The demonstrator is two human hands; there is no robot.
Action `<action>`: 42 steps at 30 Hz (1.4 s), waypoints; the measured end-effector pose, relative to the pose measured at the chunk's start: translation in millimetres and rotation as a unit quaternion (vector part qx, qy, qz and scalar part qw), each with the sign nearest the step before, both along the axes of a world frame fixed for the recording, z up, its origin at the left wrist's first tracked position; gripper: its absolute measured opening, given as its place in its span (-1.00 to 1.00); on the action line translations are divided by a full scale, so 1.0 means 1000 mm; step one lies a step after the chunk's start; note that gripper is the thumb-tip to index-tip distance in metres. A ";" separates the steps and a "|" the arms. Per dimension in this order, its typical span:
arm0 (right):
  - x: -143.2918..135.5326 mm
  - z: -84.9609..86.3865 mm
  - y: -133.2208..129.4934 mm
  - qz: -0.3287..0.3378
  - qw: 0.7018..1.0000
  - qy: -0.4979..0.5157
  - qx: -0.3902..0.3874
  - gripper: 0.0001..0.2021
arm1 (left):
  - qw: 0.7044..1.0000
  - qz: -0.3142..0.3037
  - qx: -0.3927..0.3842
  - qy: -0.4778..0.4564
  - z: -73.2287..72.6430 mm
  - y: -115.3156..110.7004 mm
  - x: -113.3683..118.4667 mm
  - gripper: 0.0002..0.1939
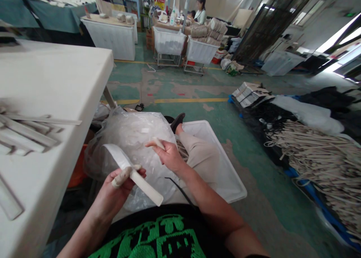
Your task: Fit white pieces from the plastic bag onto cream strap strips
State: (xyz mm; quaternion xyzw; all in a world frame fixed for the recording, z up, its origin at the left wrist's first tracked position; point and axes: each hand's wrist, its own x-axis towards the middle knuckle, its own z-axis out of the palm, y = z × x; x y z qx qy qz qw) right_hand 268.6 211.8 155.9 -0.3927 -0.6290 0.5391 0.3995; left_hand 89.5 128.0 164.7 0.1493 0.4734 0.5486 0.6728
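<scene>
My left hand is closed around the middle of a flat off-white strip. The strip slants across the fingers, its upper end broad and bent over, its lower end straight and blunt. Pale coverings sit on some of the left fingers. To the right and apart from the strip is my right hand, its index finger stretched out to the left and a whitish cover on one digit. I see nothing held in it. Below both hands spreads a crumpled clear plastic sheet.
More pale strips lie on a white table at left. My leg rests over a white plastic bin. At right, a blue pallet bears a heap of long beige straps. A person works far back, behind white carts.
</scene>
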 end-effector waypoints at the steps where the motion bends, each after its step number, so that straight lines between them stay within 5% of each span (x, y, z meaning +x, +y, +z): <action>1: -0.005 0.000 -0.001 0.030 0.999 0.005 0.035 -0.74 | 1.000 -0.019 -0.002 -0.018 0.000 -0.002 0.004 -0.65; 4: -0.022 -0.001 -0.008 0.123 0.988 0.016 0.093 -0.75 | 0.995 -0.076 -0.008 -0.061 -0.003 -0.006 0.015 -0.69; 9: -0.032 -0.014 -0.013 0.222 0.970 0.058 0.076 -0.76 | 0.987 -0.119 -0.036 -0.098 -0.006 -0.014 0.018 -0.69; 15: -0.021 -0.016 -0.013 0.147 0.983 0.085 -0.071 -0.65 | 0.962 -0.245 -0.022 -0.121 -0.031 -0.010 0.008 -0.45; 17: -0.007 -0.008 -0.013 0.093 0.983 0.098 -0.122 -0.59 | 0.966 -0.190 -0.083 -0.158 -0.049 0.000 0.002 -0.42; 21: 0.038 0.007 -0.020 0.124 0.962 0.116 -0.215 -0.48 | 0.960 0.088 -0.189 -0.188 -0.080 0.029 -0.025 -0.54; 23: 0.059 0.008 -0.027 0.181 0.947 0.082 -0.254 -0.46 | 0.946 0.195 -0.199 -0.167 -0.084 0.041 -0.039 -0.58; 26: 0.070 -0.002 -0.036 0.191 0.943 0.031 -0.270 -0.46 | 0.945 0.265 -0.155 -0.116 -0.077 0.052 -0.045 -0.63; 34: 0.012 -0.056 -0.044 0.141 0.945 -0.036 -0.291 -0.51 | 0.987 0.159 -0.024 -0.027 -0.042 0.042 0.001 -0.69; 42: -0.018 -0.068 -0.041 0.113 0.958 -0.037 -0.261 -0.66 | 0.997 0.016 0.071 0.001 -0.043 0.020 0.017 -0.51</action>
